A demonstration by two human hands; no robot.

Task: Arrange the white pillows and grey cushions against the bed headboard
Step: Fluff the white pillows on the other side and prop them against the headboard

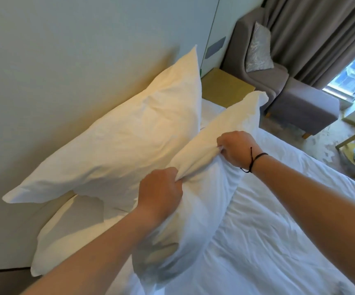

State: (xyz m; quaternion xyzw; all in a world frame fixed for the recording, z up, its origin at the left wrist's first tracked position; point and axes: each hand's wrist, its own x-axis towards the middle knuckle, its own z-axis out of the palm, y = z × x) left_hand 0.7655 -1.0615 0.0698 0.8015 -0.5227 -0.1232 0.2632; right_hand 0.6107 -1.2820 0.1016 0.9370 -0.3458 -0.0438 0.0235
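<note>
Bed (289,241) w/ white pillows along its headboard edge.
Big pillow (119,133) is leaning on headboard (55,50); front pillow (195,188) is standing just beside it, w/ left hand (161,192) & right hand (238,147) both gripping its top edge, fingers curled into fabric.

We see two bare forearms, no sleeves in view. The right hand (237,149) has a thin black cord bracelet (255,161) at its wrist, knotted with loose ends. The left hand (161,188) wears nothing.
</note>
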